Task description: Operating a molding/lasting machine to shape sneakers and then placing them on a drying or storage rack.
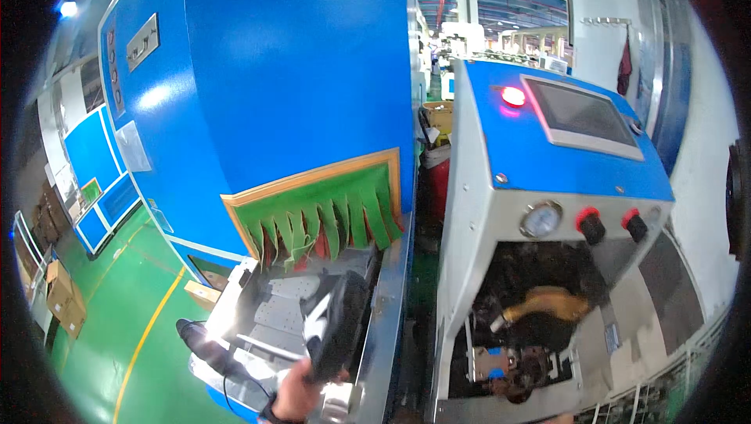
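Note:
My left hand (296,394), with a dark band at the wrist, comes in at the lower edge. Its fingers are closed on a black shoe (338,330) with white patches, blurred by motion. The shoe is held over the grey slatted conveyor (285,299) that runs out of a blue machine (301,56). Green strip curtains (321,224) hang over that machine's opening, just beyond the shoe. Only a sliver of skin, probably my right hand (560,419), shows at the bottom edge below the other machine; its fingers are hidden.
On the right stands a blue and grey machine (469,267) with a screen (583,115), a lit red lamp (513,96), a gauge (541,219) and two red-and-black knobs (591,224). A clamp mechanism (520,369) sits inside it. A dark cylinder (207,348) projects left of the conveyor.

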{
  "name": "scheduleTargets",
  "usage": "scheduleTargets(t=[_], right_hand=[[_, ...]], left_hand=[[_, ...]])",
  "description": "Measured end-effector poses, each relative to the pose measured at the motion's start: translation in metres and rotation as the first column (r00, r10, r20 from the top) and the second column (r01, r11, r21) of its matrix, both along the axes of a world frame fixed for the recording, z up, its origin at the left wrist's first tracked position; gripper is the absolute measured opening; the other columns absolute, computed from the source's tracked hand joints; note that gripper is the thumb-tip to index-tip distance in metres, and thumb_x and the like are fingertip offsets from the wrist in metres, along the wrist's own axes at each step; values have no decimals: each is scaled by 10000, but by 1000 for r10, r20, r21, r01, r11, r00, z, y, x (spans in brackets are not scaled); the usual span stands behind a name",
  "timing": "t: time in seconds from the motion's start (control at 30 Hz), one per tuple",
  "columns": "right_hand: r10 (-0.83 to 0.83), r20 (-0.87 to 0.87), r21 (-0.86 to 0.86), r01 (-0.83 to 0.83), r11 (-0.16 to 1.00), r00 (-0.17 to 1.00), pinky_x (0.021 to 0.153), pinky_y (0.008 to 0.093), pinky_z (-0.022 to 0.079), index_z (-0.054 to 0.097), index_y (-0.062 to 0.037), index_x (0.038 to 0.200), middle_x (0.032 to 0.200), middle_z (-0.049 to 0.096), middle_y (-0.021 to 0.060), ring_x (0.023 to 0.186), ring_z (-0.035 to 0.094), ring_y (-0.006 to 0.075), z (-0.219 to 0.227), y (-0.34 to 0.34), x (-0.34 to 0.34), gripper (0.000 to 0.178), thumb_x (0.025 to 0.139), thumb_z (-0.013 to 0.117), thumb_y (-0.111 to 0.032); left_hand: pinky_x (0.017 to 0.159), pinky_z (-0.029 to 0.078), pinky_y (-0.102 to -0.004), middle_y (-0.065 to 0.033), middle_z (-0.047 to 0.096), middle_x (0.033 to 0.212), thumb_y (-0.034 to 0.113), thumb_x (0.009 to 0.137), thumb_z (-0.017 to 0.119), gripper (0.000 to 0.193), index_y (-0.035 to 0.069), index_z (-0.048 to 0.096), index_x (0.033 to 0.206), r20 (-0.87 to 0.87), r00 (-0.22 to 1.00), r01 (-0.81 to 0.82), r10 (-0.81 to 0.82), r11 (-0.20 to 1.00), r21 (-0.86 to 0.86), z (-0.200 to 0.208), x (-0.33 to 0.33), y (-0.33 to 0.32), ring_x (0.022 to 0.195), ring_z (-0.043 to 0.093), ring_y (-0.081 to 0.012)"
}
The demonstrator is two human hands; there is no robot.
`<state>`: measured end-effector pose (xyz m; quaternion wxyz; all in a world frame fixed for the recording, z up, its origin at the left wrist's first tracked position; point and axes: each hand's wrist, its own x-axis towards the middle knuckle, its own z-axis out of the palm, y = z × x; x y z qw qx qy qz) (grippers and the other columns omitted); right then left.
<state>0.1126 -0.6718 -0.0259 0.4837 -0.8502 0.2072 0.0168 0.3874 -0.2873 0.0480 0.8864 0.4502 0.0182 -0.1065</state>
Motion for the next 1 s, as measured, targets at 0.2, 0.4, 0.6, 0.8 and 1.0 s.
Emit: scheduleTargets(t=[0.2, 0.4, 0.6, 0.8, 1.0], right_hand=[[168, 796, 290, -610, 738, 581, 1035, 474, 430, 132, -44, 1546, 1434, 457, 185, 1262, 505, 319, 52, 72, 77, 748, 976, 604, -148], [121, 424, 724, -416, 550, 897, 520, 270, 410, 566, -38, 1317, 707, 568, -12, 578, 510, 101, 139, 44, 51, 499, 863, 724, -171], [67, -466, 825, 406, 394, 882, 987, 310, 497, 419, 54, 1428, 1143, 693, 131, 1057, 662, 234, -19, -42, -18, 706, 862, 733, -228], [-194, -227, 974, 225, -35, 954, 941, 286, 477, 510, 42, 1380, 1175, 664, 100, 1051, 625, 154, 18, -68, -35, 590, 856, 712, -139], [159, 515, -141, -100, 985, 842, 916, 330, 478, 465, -12, 1432, 1196, 624, 190, 1019, 631, 257, 182, -84, 41, 805, 722, 814, -159]], left_hand=[[768, 507, -347, -40, 607, 937, 207, 915, 623, 537, 26, 461, 1395, 160, 979, 82, -130, 958, 273, -10, -198, -93, 775, 548, -207], [923, 485, -344, -84, 614, 1151, 222, 786, 818, 683, -4, 499, 1345, -13, 976, 216, -219, 949, 231, -28, -227, -127, 1014, 605, -205], [713, 534, -392, -147, 722, 950, 360, 714, 864, 648, 8, 628, 1203, 116, 673, 264, -730, 384, 885, 16, -207, -153, 818, 690, -215], [539, 446, -276, -43, 620, 640, 161, 945, 657, 244, 32, 670, 738, -123, 671, 706, -731, 579, 407, 17, -240, -200, 589, 580, -106], [555, 420, -269, 9, 597, 712, 145, 924, 665, 185, 28, 631, 784, -124, 784, 621, -609, 767, 163, 58, -199, -220, 622, 531, -89]])
